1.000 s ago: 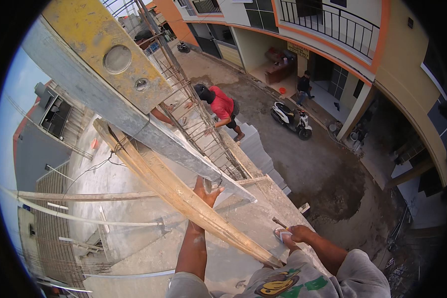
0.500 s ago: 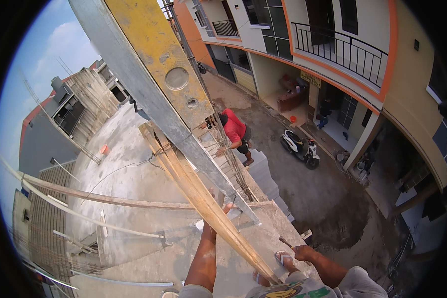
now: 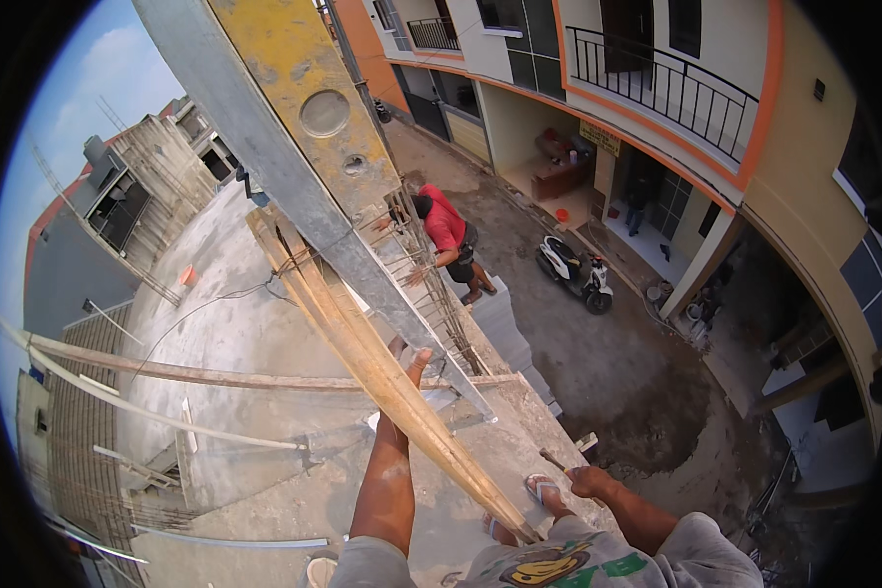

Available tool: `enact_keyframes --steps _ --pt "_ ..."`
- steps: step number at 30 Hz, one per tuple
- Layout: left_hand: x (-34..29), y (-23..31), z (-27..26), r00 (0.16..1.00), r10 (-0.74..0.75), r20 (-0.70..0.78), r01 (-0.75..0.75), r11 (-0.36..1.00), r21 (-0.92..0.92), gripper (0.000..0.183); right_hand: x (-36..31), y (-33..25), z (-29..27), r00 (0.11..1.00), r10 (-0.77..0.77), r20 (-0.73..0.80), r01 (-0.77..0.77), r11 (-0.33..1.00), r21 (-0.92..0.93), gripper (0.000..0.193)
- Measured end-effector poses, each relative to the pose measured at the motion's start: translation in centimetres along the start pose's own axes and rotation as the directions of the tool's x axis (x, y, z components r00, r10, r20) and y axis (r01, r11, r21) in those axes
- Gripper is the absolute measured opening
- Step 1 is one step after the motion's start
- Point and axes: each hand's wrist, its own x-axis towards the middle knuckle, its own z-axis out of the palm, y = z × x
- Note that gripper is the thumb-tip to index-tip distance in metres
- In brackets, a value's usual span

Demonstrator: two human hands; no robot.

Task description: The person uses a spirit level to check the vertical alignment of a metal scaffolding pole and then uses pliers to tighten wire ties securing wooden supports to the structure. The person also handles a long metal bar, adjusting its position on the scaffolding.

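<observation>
An orange-trimmed building (image 3: 725, 44) with a black railing (image 3: 663, 93) stands upper right. Blue sky (image 3: 93, 83) shows upper left, concrete floor (image 3: 274, 500) lower left.

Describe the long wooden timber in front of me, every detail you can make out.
The long timber looks like bare yellowish-brown wood, grooved lengthwise, with a dark gap near its upper end, where thin dark wire is tied. It slants from upper left to lower right, its lower end near the feet. It crosses in front of the left arm; the left hand shows beside it, contact unclear.
</observation>
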Motion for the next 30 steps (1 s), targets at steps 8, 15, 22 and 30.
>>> enact_keyframes --steps 8,15,22,30 --pt "0.0 -0.5 -0.2 1.0 -0.004 -0.007 0.005 0.998 0.057 0.058 0.4 1.0 0.8 0.998 -0.055 -0.005 0.055 0.998 -0.016 0.033" --pt "0.1 -0.6 -0.5 0.998 -0.049 0.034 0.048 0.999 0.011 0.056 3.1 0.7 1.5 0.995 -0.096 0.003 0.096 0.995 -0.04 0.033" --pt "0.1 -1.8 -1.0 0.996 -0.08 0.042 0.079 0.996 0.032 0.063 2.5 -2.1 -0.2 0.98 -0.197 0.004 0.197 0.976 -0.095 0.045" --pt "0.3 -1.0 -3.4 0.994 0.007 -0.106 -0.044 0.935 -0.351 0.047 1.6 -0.8 -0.5 0.988 -0.131 -0.077 0.142 0.976 0.163 0.04"
